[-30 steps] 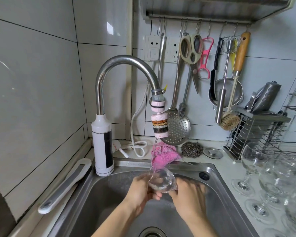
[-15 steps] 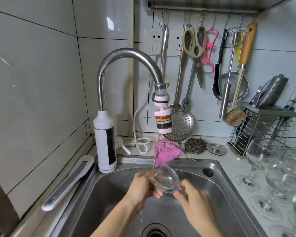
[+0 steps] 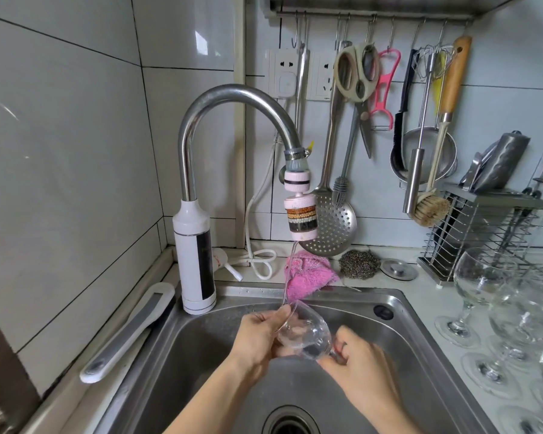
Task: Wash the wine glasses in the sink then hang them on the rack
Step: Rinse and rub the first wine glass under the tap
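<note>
Since a second ago the wine glass (image 3: 304, 333) has tipped over more, and the right hand (image 3: 358, 361) has slid off the bowl and down to the stem.

Now the glass is over the sink (image 3: 414, 324), low in the middle, held between both hands. It lies on a slant. Its open rim points up and to the left, and its stem points down and to the right. The thin water (image 3: 287, 277) falls from the tap filter (image 3: 301, 217) and lands just at the rim.

The left hand (image 3: 257, 336) is on the left side of the glass. Its fingers curl round the bowl and the thumb sits by the rim. The right hand has its fingers curled round the stem, but it is a bit blurry there. The foot of the glass is hidden.

I think the glass is being rinsed, and the left hand is the one nearer the water.

A pink cloth (image 3: 311, 274) lies just behind the sink. The other wine glasses (image 3: 480, 277) stand upright on the surface (image 3: 433, 296) to the right, well apart from the hands.
</note>
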`<state>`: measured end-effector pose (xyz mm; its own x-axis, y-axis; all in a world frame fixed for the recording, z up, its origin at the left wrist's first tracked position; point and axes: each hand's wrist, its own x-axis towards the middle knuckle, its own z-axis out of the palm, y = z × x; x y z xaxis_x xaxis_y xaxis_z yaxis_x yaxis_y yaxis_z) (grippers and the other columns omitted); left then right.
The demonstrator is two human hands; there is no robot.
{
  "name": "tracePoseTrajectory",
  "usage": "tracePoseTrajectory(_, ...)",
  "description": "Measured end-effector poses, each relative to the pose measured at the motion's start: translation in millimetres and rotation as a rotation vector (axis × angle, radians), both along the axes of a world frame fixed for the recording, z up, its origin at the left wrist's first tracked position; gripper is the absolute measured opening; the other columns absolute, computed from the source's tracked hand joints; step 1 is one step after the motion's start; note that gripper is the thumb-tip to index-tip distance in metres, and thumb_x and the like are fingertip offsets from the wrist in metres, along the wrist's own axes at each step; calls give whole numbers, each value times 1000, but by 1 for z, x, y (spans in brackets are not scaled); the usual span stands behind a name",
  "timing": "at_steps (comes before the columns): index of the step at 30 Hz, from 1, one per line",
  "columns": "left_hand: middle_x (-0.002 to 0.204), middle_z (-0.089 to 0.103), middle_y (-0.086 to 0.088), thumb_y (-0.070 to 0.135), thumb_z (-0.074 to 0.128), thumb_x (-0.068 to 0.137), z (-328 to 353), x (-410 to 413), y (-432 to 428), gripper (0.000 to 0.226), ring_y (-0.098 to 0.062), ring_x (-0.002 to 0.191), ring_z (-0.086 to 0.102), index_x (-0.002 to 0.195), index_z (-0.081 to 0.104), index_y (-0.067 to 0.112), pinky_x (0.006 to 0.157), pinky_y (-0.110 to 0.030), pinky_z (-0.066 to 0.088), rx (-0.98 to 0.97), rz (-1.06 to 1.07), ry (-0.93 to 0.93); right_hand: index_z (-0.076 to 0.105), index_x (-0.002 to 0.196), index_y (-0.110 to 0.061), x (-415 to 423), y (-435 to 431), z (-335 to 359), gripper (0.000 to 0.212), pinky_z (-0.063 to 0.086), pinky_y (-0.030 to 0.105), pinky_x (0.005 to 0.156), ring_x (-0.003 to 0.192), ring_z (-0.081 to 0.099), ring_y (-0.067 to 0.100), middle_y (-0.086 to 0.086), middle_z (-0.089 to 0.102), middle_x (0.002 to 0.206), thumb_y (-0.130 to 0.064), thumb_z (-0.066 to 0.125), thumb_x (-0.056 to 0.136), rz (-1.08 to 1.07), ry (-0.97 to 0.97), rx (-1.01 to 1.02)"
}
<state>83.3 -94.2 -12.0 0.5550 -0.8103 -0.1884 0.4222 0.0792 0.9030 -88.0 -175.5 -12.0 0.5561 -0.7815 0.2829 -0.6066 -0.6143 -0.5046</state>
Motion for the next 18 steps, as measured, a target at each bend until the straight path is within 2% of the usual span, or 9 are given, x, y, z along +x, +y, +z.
tracePoseTrajectory(3,105,75,-27,7,51,103,2,0,-3,27,-33,89,76,105,73,-9,78,-40,63,-49,-12,85,42,75,-20,0,-2,-3,40,40,32,59,58,40,18,-4,47,57,-55,61,80,25,-2,-73)
tracePoseTrajectory(5,110,75,-24,0,43,103,5,-1,-3,34,-29,99,75,99,77,-5,88,-38,61,-111,-34,147,47,75,-18,2,-3,-6,35,41,35,65,63,44,20,-4,48,62,-49,59,88,50,19,-93)
tracePoseTrajectory(8,114,74,-24,6,47,102,4,-2,-3,30,-34,101,73,108,75,-2,96,-49,57,-59,-41,82,59,81,-21,4,-3,-8,23,46,33,69,74,58,16,-10,61,77,-42,62,91,99,-36,-57)
tracePoseTrajectory(10,105,76,-23,14,54,104,2,-1,-2,26,-36,88,75,117,68,-4,74,-45,64,89,7,-7,62,78,-22,4,-4,-8,19,49,34,68,74,62,17,-11,65,78,-36,68,88,85,-71,-77)
tracePoseTrajectory(12,92,78,-21,22,59,103,3,-3,-1,31,-30,75,77,111,68,-6,53,-33,59,141,37,-31,62,74,-22,3,-6,-9,19,49,35,78,73,64,18,-12,67,74,-34,72,85,68,-62,-92)
tracePoseTrajectory(14,85,77,-21,23,61,102,4,-6,-1,33,-29,69,76,103,69,-8,46,-30,55,138,63,-52,59,74,-23,4,-7,-11,23,34,32,104,77,65,13,-15,67,71,-40,67,87,58,35,-109)
tracePoseTrajectory(15,84,77,-22,21,60,103,4,-6,-1,32,-29,66,75,102,69,-10,45,-29,54,142,66,-75,57,75,-24,4,-8,-12,25,23,28,110,79,64,9,-15,66,70,-44,62,88,54,95,-117)
tracePoseTrajectory(16,85,76,-24,18,57,104,4,-6,-1,31,-29,65,74,102,68,-11,45,-29,54,149,56,-105,54,75,-25,4,-9,-13,26,18,26,110,80,63,8,-15,66,70,-47,58,89,54,134,-115)
tracePoseTrajectory(18,89,77,-25,11,52,106,4,-6,-1,27,-30,68,75,104,69,-10,50,-31,57,150,10,-144,50,76,-21,2,-12,-13,29,22,24,104,76,60,12,-12,60,63,-47,56,89,72,153,-102)
